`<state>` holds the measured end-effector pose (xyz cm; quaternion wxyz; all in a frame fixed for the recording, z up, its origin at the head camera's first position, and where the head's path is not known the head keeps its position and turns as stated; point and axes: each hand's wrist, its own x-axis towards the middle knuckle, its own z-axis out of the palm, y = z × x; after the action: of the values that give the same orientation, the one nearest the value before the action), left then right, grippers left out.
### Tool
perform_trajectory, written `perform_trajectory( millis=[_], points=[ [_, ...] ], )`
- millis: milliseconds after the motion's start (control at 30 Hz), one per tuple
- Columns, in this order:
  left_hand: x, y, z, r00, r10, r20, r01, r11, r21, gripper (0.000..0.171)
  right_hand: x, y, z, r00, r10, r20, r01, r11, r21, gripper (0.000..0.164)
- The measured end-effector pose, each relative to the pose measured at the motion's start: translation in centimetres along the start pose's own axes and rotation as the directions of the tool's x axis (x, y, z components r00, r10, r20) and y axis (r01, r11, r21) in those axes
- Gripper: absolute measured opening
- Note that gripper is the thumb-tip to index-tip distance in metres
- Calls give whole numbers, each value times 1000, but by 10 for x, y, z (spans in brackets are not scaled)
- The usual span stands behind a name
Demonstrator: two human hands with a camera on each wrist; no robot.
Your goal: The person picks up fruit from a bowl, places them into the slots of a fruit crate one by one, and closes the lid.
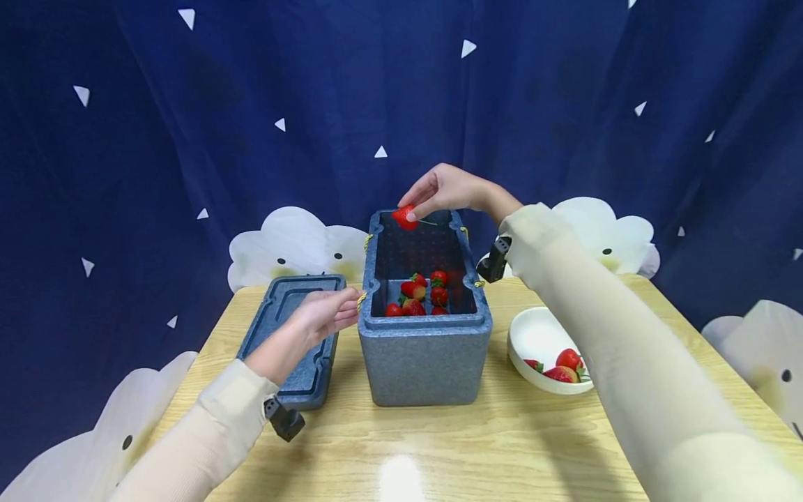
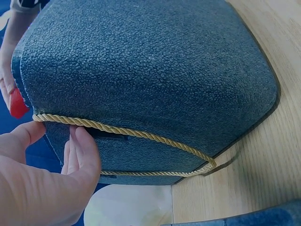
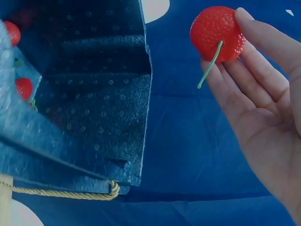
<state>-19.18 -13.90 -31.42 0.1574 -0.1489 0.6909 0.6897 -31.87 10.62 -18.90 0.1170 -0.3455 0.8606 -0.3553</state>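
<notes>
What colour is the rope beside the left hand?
Gold; the twisted rope shows best in the left wrist view.

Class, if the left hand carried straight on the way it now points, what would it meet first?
The left hand would probably meet the gold rope first, then the side of the blue-grey box behind it; depth makes it unclear whether they are touching.

Box (image 2: 141, 70): rough, pebbled, foam-like.
Cord (image 2: 106, 127): twisted, silky.
Held fruit (image 3: 214, 33): glossy, dimpled, plastic-looking.
Desk (image 1: 332, 446): smooth, shiny wood grain.
Curtain (image 1: 376, 90): cloth.
</notes>
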Motion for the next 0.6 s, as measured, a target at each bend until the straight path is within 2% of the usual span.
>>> perform_trajectory(
  millis=[233, 333, 467, 600],
  points=[
    [-1, -2, -2, 1000, -8, -3, 8, 1000, 0, 55, 9, 14, 5, 998, -2, -55, 7, 996, 84, 33],
    [-1, -2, -3, 1000, -4, -6, 4, 1000, 2, 56, 14, 19, 10, 998, 20, -54, -15, 995, 103, 34],
    [-1, -1, -2, 1000, -7, -12, 8, 1000, 2, 55, 21, 20, 16, 996, 86, -19, -85, 995, 42, 31],
    [-2, 0, 0, 1000, -9, -11, 9, 1000, 0, 53, 25, 19, 20, 984, 180, 13, -179, 980, -82, 29]
  ],
)
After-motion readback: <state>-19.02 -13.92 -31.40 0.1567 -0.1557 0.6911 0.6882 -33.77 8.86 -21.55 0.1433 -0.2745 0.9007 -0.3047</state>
